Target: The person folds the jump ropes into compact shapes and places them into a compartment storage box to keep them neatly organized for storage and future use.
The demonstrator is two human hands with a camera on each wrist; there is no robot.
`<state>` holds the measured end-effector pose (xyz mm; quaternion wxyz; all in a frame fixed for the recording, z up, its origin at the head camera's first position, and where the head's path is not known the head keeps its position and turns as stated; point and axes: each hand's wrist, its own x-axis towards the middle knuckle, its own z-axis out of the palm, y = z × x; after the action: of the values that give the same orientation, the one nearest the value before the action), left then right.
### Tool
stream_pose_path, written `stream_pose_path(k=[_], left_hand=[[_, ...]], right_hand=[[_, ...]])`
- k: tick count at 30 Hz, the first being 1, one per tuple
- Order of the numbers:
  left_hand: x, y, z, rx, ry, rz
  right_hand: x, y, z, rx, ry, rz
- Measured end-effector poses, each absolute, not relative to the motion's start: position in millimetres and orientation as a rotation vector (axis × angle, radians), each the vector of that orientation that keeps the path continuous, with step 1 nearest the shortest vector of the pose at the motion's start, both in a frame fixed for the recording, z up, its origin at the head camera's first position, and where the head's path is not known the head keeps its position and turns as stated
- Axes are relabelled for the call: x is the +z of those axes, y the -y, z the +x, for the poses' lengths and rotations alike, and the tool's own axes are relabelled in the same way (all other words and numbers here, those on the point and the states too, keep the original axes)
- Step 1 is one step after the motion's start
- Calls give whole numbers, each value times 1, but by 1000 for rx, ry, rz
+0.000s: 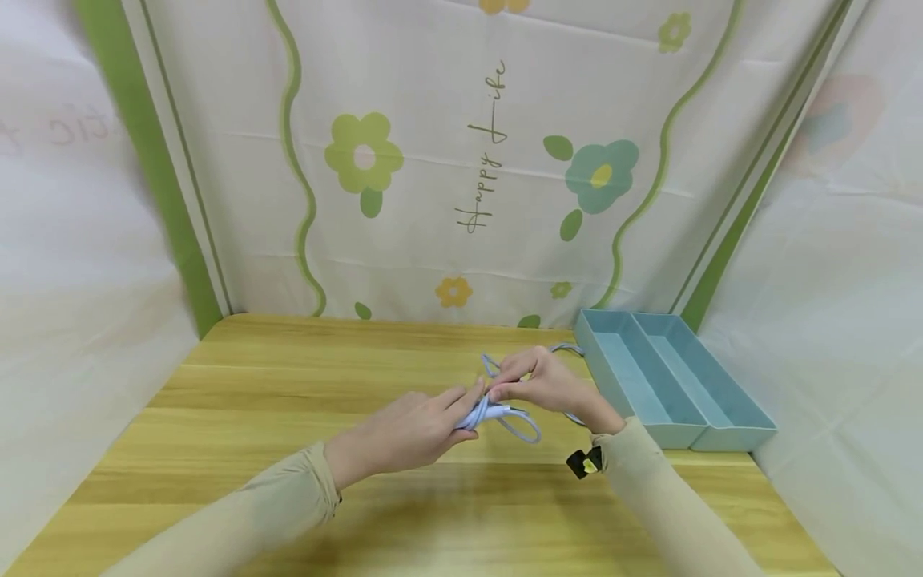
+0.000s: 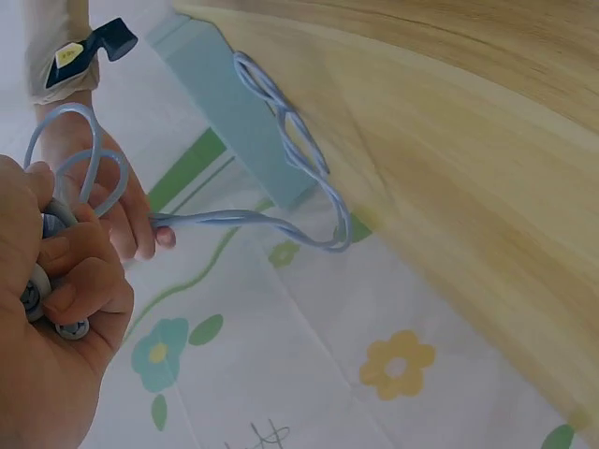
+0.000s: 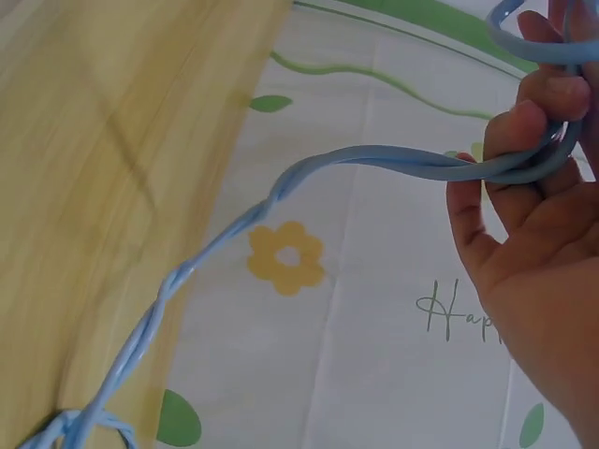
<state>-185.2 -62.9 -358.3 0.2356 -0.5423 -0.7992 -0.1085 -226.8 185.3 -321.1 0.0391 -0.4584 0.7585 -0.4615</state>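
A light-blue jump rope (image 3: 374, 157) is bunched between my two hands above the table. My left hand (image 1: 414, 429) grips its pale handles (image 1: 496, 412) together, with cord wrapped around them; the round handle ends (image 2: 73, 329) peek out below the fingers in the left wrist view. Close by on the right, my right hand (image 1: 544, 385) pinches the doubled cord beside the wrapped part. In the right wrist view the cord runs across the curled fingers (image 3: 524, 131). Small loops stick out around both hands. A twisted length trails away from the right hand towards the tray.
A light-blue tray (image 1: 626, 377) with two long compartments stands at the table's back right. The wood-grain table (image 1: 324, 361) meets a flower-printed curtain (image 1: 433, 96) at the back; pale cloth hangs on both sides. A black band with a yellow patch (image 1: 586, 463) sits at the right cuff.
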Motion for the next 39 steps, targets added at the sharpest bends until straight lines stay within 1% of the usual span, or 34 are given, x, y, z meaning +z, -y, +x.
stream_pose_path(k=[11,18,26,30,34,39], left_hand=[[-363,72,-182,-250,2093,-1512],[-366,74,-186,-522,2156,-1508],[-367,81,-191,-897,2212,-1459],[-367,86,-190,-1161,2281,-1377],[-366,89,-191,-1390,2296,-1221],[-363,91,-197,-1456,2293,-1082]], right_hand=[[-335,-181,-226,-1493,-2269,-1497],[-351,-177,-229,-1551,-2233,-1418],[-351,-180,-225,-1566,-2217,-1364],[-361,-180,-230,-1559,-2232,-1290],[-380,-181,-238,-1556,-2265,-1169],[-392,-179,-239,-1555,-2236,-1093]])
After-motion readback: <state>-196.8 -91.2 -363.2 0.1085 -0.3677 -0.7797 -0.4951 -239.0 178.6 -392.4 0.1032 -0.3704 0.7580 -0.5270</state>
